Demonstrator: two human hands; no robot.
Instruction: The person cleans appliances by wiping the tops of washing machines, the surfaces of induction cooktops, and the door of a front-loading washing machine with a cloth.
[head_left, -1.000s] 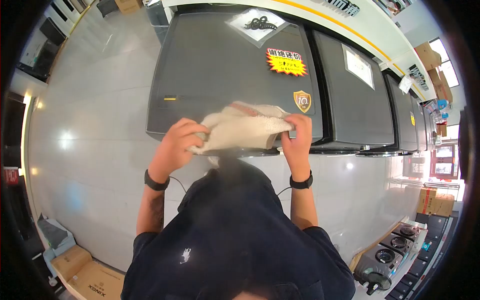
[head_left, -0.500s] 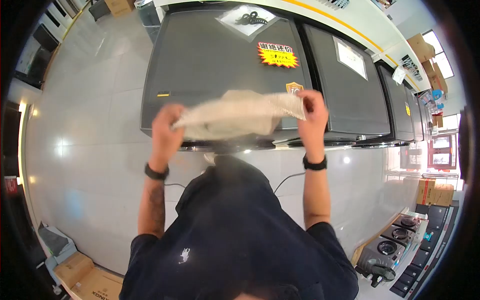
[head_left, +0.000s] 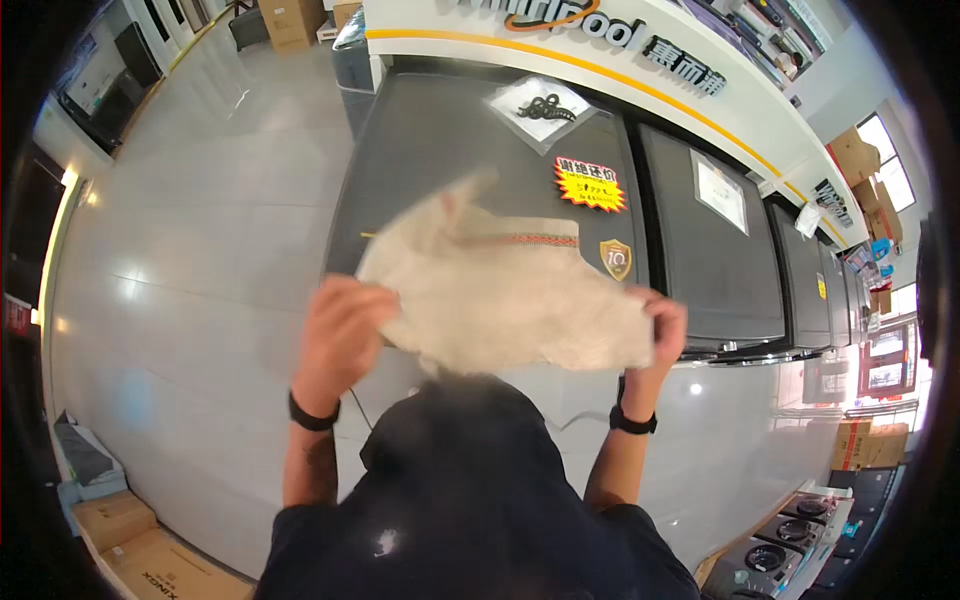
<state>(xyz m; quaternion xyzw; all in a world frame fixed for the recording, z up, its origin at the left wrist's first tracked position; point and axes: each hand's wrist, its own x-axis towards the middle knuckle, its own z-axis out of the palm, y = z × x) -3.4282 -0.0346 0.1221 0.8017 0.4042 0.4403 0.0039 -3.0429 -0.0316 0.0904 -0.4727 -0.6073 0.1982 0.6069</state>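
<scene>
A beige cloth point(head_left: 500, 295) with a red patterned band hangs spread out between my hands, its upper left part blurred by motion. My left hand point(head_left: 345, 325) grips its left edge. The right edge is pinched in my right hand point(head_left: 660, 325). Behind and beneath the cloth lies the dark grey top of an appliance point(head_left: 450, 130), bearing a yellow and red price label point(head_left: 590, 184), a gold shield sticker point(head_left: 615, 260) and a clear bag with a black coiled item point(head_left: 540, 108).
More dark appliances point(head_left: 710, 270) stand in a row to the right, below a white sign panel point(head_left: 420, 42). Cardboard boxes point(head_left: 170, 565) lie at the lower left. Stoves point(head_left: 765, 558) stand at the lower right, on the grey tiled floor point(head_left: 210, 300).
The cloth has gone from bunched to stretched, then opened out wider and lower. My hands have moved apart. The view has shifted, showing more of the sign panel.
</scene>
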